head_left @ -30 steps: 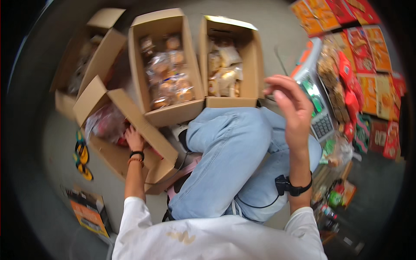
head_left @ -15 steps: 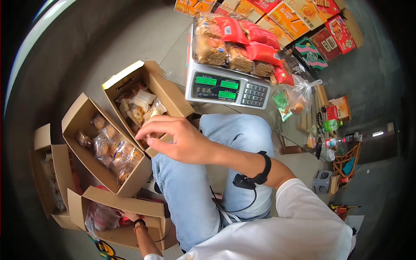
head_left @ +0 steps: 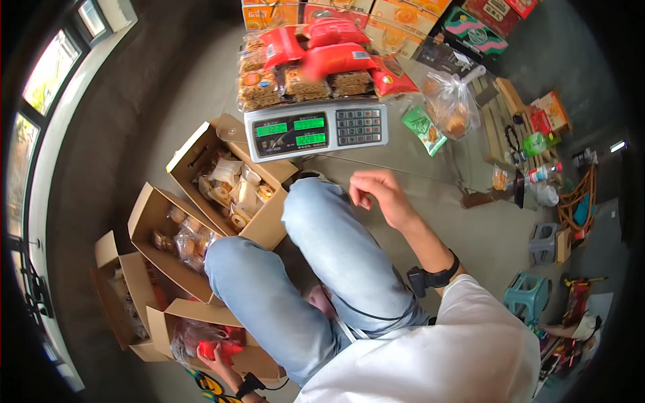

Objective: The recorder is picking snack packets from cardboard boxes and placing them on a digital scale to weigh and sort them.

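Observation:
At the lower left, my left hand (head_left: pixel 213 361) is closed around a shiny red snack packet (head_left: pixel 230 349) inside an open cardboard box (head_left: pixel 259 363). Clear plastic and more red packaging lie beside it. My right hand (head_left: pixel 384 196) hangs above the floor to the right of my knees, fingers loosely bent, with nothing visible in it. Beyond that hand stands a digital scale (head_left: pixel 272 151) with lit green displays. Red pillow packets (head_left: pixel 339 59) and clear-wrapped blocks of brown snack (head_left: pixel 306 84) are heaped on its top.
Left of my knees, one open box (head_left: pixel 272 218) holds wrapped pastries, another (head_left: pixel 151 201) wrapped round cakes; a third box (head_left: pixel 107 285) stands farther left. Right of the scale lie a green packet (head_left: pixel 424 129) and a knotted clear bag (head_left: pixel 451 107). Stacked cartons (head_left: pixel 403 23) stand behind.
My right hand has moved right, away from the boxes. My left hand has lifted a red packet into view. The whole view has shifted, showing windows at the left.

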`<control>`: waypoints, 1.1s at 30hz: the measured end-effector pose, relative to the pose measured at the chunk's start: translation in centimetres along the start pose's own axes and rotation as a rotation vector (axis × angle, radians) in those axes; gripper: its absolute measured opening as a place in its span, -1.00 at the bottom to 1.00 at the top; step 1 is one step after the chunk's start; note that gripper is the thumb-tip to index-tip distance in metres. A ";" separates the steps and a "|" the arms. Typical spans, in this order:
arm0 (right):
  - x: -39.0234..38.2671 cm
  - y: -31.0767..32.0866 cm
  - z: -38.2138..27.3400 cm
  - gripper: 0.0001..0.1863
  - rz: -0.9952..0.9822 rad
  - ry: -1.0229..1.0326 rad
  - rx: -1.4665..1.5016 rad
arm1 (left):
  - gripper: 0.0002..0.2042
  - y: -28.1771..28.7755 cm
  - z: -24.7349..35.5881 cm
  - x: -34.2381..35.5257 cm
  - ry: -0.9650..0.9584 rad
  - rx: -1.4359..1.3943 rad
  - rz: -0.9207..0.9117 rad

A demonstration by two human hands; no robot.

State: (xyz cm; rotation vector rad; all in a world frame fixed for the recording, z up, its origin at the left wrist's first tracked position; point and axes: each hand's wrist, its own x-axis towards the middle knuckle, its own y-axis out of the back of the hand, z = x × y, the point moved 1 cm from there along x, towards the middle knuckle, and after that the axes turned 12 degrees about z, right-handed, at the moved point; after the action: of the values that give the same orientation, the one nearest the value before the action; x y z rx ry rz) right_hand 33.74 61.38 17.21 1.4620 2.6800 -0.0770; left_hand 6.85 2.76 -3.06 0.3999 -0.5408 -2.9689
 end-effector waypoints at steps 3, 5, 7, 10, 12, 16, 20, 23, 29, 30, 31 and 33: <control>0.0 4.0 13.6 -0.55 0.150 -0.319 -0.072 | -0.21 0.8 9.5 -4.3 -0.010 -0.177 -0.171; 1.0 5.0 24.1 -0.58 0.163 -0.411 -0.109 | -0.19 -0.2 14.4 -6.8 -0.013 -0.230 -0.241; 1.9 4.6 34.1 -0.58 0.066 -0.304 -0.262 | -0.17 -1.6 17.6 -9.1 -0.017 -0.312 -0.306; 0.9 2.9 44.7 -0.58 -0.139 -0.118 -0.513 | -0.14 -4.9 19.7 -11.8 0.031 -0.467 -0.403; 1.1 2.0 48.1 -0.58 -0.198 -0.205 -0.631 | -0.12 -7.5 20.3 -12.9 0.083 -0.595 -0.476; 2.1 1.8 48.3 -0.61 -0.143 -0.091 -0.717 | -0.08 -11.6 21.0 -14.6 0.172 -0.793 -0.590; 1.1 3.4 45.1 -0.62 -0.275 0.151 -0.730 | -0.04 -13.3 21.0 -15.4 0.212 -0.898 -0.633; -1.8 4.3 42.6 -0.63 -0.227 0.067 -0.629 | 0.05 -13.5 21.0 -15.4 0.195 -0.923 -0.677; -5.7 4.3 40.9 -0.44 -0.113 -0.113 -0.440 | 0.05 -13.5 21.7 -14.4 0.154 -0.854 -0.731; -5.7 4.2 41.3 -0.41 -0.123 -0.124 -0.487 | 0.02 -13.5 21.7 -14.3 0.125 -0.836 -0.738; -5.6 4.0 41.6 -0.43 -0.115 -0.018 -0.431 | 0.02 -13.3 21.7 -14.3 0.147 -0.839 -0.746; -5.4 3.6 42.5 -0.48 -0.125 0.096 -0.417 | 0.02 -12.9 21.6 -14.3 0.229 -0.876 -0.782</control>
State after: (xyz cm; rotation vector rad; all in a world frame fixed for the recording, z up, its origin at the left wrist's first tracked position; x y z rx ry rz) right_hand 41.90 55.20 -24.50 1.1961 2.6395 0.5234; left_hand 14.07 24.00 15.17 0.9698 1.1568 -3.3084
